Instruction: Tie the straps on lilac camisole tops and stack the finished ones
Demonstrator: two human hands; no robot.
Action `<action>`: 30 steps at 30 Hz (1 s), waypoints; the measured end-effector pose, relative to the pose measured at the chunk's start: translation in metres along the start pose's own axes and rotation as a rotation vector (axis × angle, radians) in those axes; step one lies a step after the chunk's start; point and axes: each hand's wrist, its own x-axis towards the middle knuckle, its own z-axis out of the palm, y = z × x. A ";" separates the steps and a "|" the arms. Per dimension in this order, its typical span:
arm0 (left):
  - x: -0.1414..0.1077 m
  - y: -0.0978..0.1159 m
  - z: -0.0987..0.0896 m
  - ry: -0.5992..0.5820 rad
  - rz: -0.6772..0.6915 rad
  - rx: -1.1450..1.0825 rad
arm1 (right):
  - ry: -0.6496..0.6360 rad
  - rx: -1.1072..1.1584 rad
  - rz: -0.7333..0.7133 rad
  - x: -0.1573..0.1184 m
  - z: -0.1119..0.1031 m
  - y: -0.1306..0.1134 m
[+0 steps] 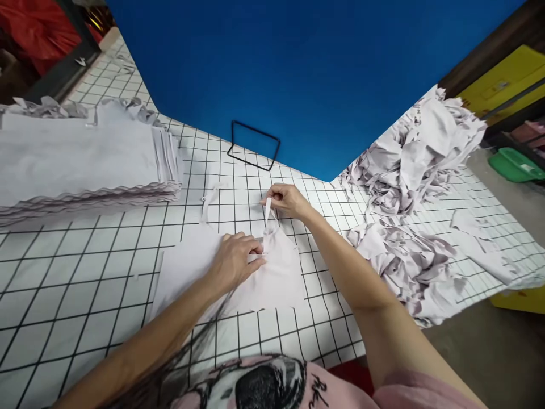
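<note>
By the bench's near edge (pixel 340 352) lies a pale cloth piece (pixel 283 270) — probably light and limp, best taken by the strap (pixel 268 209) the right hand (pixel 286 200) pinches; the left hand (pixel 236 258) rests on the cloth — grip impossible to tell.

And here's the table (pixel 85 272), its white top crossed by a black grid! Over on the left sits a thick, layered stack of flat pale fabric pieces (pixel 80 153), edges rippling. Centre now: a smooth, pale pinkish-white cloth (pixel 283 278) spread out flat near the front edge. Across to the right, a tall heap of crumpled pale fabric scraps (pixel 419 147), a lower pile of crumpled pale scraps (pixel 404 264) nearer, and beside them a loose flattened pale offcut (pixel 481 244)!
</note>
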 end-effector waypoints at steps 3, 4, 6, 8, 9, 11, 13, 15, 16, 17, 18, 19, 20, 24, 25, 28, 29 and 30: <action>0.000 0.001 -0.001 -0.014 -0.002 -0.004 | 0.041 0.170 0.178 -0.002 0.008 0.007; 0.000 0.001 -0.001 -0.013 0.002 -0.005 | 0.068 0.224 0.203 -0.002 0.008 0.007; 0.000 0.001 -0.001 -0.010 0.008 -0.003 | 0.127 0.313 0.224 -0.002 0.009 0.004; 0.000 0.000 -0.001 -0.009 0.011 0.006 | 0.166 0.389 0.244 -0.001 0.011 0.000; 0.000 0.000 0.000 -0.010 0.014 0.009 | 0.178 0.420 0.259 0.000 0.012 -0.001; 0.000 -0.001 0.001 -0.007 0.021 0.012 | 0.200 0.462 0.281 0.000 0.017 -0.003; 0.000 -0.001 0.002 0.013 0.022 0.007 | 0.212 0.485 0.303 -0.001 0.020 -0.004; -0.001 -0.001 0.003 0.043 0.026 -0.002 | 0.185 0.492 0.360 -0.004 0.020 -0.005; -0.001 -0.001 0.003 0.058 0.028 -0.005 | 0.156 0.492 0.395 -0.006 0.019 -0.006; -0.001 -0.001 0.004 0.068 0.032 -0.006 | 0.118 0.483 0.430 -0.009 0.016 -0.008; -0.001 0.000 0.004 0.075 0.036 -0.006 | 0.082 0.454 0.456 -0.013 0.012 -0.010; -0.001 0.000 0.004 0.079 0.037 -0.005 | 0.062 0.399 0.464 -0.017 0.008 -0.014; -0.001 0.001 0.004 0.081 0.038 -0.003 | 0.067 0.315 0.451 -0.022 0.005 -0.019; 0.000 0.000 0.005 0.093 0.043 0.000 | 0.057 -0.103 0.307 -0.043 0.004 -0.047; 0.000 0.000 0.006 0.103 0.044 -0.001 | -0.004 -0.194 0.293 -0.046 0.009 -0.055; 0.000 -0.002 0.008 0.129 0.042 0.001 | -0.181 -0.472 0.322 -0.049 0.028 -0.073; 0.000 -0.003 0.009 0.131 0.039 0.002 | -0.207 -0.553 0.336 -0.048 0.034 -0.076; 0.000 -0.003 0.009 0.129 0.038 0.003 | -0.231 -0.607 0.349 -0.046 0.038 -0.079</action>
